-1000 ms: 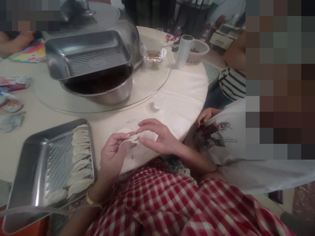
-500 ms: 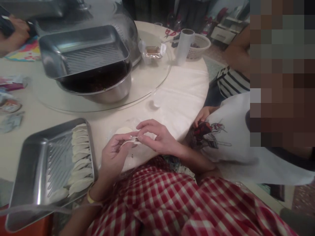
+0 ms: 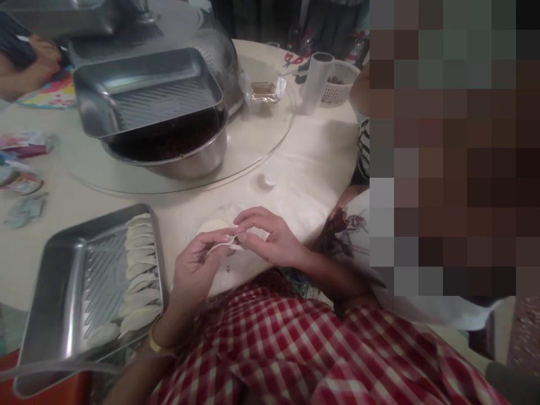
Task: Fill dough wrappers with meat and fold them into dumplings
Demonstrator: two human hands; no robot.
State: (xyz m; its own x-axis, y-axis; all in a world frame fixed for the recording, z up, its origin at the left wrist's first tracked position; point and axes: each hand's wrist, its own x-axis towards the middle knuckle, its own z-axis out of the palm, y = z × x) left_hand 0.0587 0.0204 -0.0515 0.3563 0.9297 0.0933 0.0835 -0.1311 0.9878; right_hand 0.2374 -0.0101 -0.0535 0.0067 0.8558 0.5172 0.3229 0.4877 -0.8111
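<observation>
Between my two hands, over the near table edge, is a pale folded dumpling (image 3: pixel 223 244). My left hand (image 3: pixel 200 263) pinches it from the left side. Thumb and fingers of my right hand (image 3: pixel 270 236) close on its right end, partly hiding it. Just behind my fingers a round dumpling wrapper (image 3: pixel 214 226) lies on a clear plastic sheet. To the left stands a metal tray (image 3: pixel 54 281), with several finished dumplings (image 3: pixel 141 261) in a row along its right side and one more at the near end.
A steel bowl of dark filling (image 3: pixel 181 160), partly covered by another metal tray (image 3: pixel 147 93), sits on the glass turntable (image 3: pixel 253 152). Beyond are a foil package (image 3: pixel 264 93), a tall cup (image 3: pixel 317 84) and a basket (image 3: pixel 341 81). A person stands close on the right; another person's hand (image 3: pixel 40 59) is far left.
My fingers have pressed the dumpling's edge further together, and its opening shows less. The person on the right has leaned closer. The view has shifted slightly.
</observation>
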